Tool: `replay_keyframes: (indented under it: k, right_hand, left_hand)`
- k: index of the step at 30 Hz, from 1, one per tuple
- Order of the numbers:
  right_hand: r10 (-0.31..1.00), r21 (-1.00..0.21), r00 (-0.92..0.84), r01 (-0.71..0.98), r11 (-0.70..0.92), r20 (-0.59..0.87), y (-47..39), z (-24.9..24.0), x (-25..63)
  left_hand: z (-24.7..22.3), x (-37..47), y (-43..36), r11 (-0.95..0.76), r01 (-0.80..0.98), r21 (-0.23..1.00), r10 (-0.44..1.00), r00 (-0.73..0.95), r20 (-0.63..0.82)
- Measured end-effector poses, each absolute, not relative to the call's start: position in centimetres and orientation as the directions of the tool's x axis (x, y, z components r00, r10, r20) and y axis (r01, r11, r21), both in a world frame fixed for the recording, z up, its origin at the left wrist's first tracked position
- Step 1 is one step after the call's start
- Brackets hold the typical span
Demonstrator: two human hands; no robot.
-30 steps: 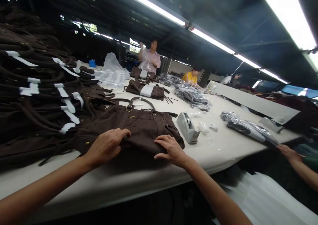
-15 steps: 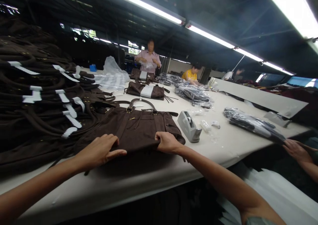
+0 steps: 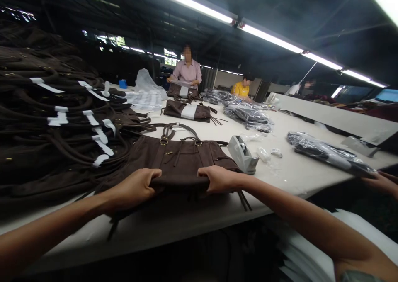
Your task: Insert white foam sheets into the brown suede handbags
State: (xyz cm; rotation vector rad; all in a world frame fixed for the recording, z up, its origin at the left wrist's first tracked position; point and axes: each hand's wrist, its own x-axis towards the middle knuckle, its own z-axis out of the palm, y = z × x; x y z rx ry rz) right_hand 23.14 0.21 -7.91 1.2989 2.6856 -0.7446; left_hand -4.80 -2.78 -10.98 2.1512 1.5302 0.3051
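Observation:
A dark brown bag [image 3: 183,159] lies on the white table [image 3: 280,182] in front of me, its handles pointing away. My left hand [image 3: 138,186] grips the bag's near edge, thumb on top. Further right along that same edge, my right hand [image 3: 217,179] is closed on the fabric. Both hands' lower fingers are hidden under the bag. Thin straps hang down at its near corners. Just beyond my right hand stands a grey tape dispenser [image 3: 242,155].
At left rises a big pile of brown bags [image 3: 62,137] with white-wrapped handles. Another brown bag [image 3: 189,111] lies beyond mine. Plastic-wrapped bags [image 3: 329,151] are at right, where a person's hand [image 3: 382,182] touches one. Two people [image 3: 186,70] are across the table.
My left hand has closed on the bag's near edge, its thumb no longer stretched out. That edge now bulges up between my hands. The person in pink has lowered their hands.

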Motion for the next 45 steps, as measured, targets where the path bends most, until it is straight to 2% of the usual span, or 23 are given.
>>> replay_keyframes:
  k: [2, 5, 10, 16, 19, 21, 23, 25, 27, 29, 30, 32, 35, 37, 39, 42, 45]
  right_hand:
    - [0.649, -0.614, -0.683, 0.681, 0.399, -0.336, 0.0, -7.3, 23.8]
    - [0.624, -0.777, -0.681, 0.603, 0.18, -0.384, 0.1, -8.0, 24.2]
    - [0.628, -0.884, -0.684, 0.468, -0.014, -0.372, 0.9, -10.8, 24.4]
    - [0.619, -0.849, -0.688, 0.524, 0.063, -0.378, -0.1, -10.7, 24.6]
    - [0.691, -0.745, -0.655, 0.617, 0.255, -0.306, -1.3, -9.7, 24.3]
    - [0.74, -0.548, -0.663, 0.664, 0.509, -0.117, -1.7, -9.0, 23.8]
    - [0.675, -0.248, -0.735, 0.645, 0.723, 0.06, -1.3, -8.6, 23.3]
    - [0.561, 0.004, -0.818, 0.566, 0.824, 0.126, -0.3, -8.9, 23.1]
    - [0.49, 0.113, -0.862, 0.504, 0.856, 0.133, 1.0, -10.1, 23.1]
    - [0.483, 0.064, -0.861, 0.497, 0.865, 0.157, 2.1, -11.8, 23.6]
    - [0.512, -0.01, -0.84, 0.519, 0.855, 0.179, 2.5, -12.7, 23.9]
    - [0.621, -0.234, -0.761, 0.579, 0.781, 0.187, 3.0, -13.9, 24.7]
    - [0.72, -0.62, -0.694, 0.576, 0.533, -0.026, 3.3, -13.9, 26.1]
    - [0.67, -0.746, -0.719, 0.547, 0.38, -0.186, 3.4, -12.9, 27.1]
    - [0.617, -0.758, -0.738, 0.561, 0.334, -0.274, 3.5, -11.6, 27.9]
    - [0.621, -0.662, -0.708, 0.647, 0.378, -0.337, 3.5, -9.6, 28.4]
    - [0.718, -0.495, -0.665, 0.704, 0.509, -0.208, 3.7, -8.7, 28.1]
  left_hand:
    - [-9.7, -4.5, -2.3, -0.176, 0.765, 0.62, 0.909, 0.368, -0.196]
    - [-8.6, -4.0, -1.4, -0.085, 0.75, 0.656, 0.862, 0.385, -0.329]
    - [-8.5, -3.8, -1.8, -0.102, 0.74, 0.665, 0.825, 0.436, -0.359]
    - [-10.0, -3.6, -2.9, -0.096, 0.748, 0.657, 0.824, 0.43, -0.369]
    - [-10.0, -3.6, -2.9, -0.14, 0.761, 0.634, 0.822, 0.446, -0.353]
    - [-9.7, -3.7, -2.7, -0.255, 0.762, 0.596, 0.834, 0.485, -0.263]
    - [-9.5, -3.9, -2.3, -0.4, 0.783, 0.477, 0.859, 0.502, -0.104]
    - [-9.8, -4.4, -1.9, -0.475, 0.83, 0.293, 0.872, 0.489, 0.029]
    - [-10.5, -5.1, -1.5, -0.495, 0.848, 0.19, 0.867, 0.496, 0.043]
    - [-11.5, -6.1, -1.5, -0.503, 0.829, 0.245, 0.854, 0.521, -0.006]
    - [-11.9, -6.6, -1.5, -0.5, 0.807, 0.314, 0.845, 0.534, -0.028]
    - [-12.4, -7.7, -1.9, -0.461, 0.761, 0.457, 0.835, 0.546, -0.068]
    - [-12.3, -8.6, -2.4, -0.384, 0.704, 0.598, 0.821, 0.556, -0.127]
    - [-11.8, -8.5, -2.4, -0.355, 0.682, 0.64, 0.825, 0.551, -0.129]
    - [-11.3, -7.9, -2.2, -0.381, 0.688, 0.617, 0.832, 0.546, -0.095]
    - [-10.6, -7.1, -1.7, -0.481, 0.759, 0.44, 0.843, 0.538, -0.005]
    - [-10.7, -7.7, -0.8, -0.571, 0.803, 0.171, 0.819, 0.545, 0.178]
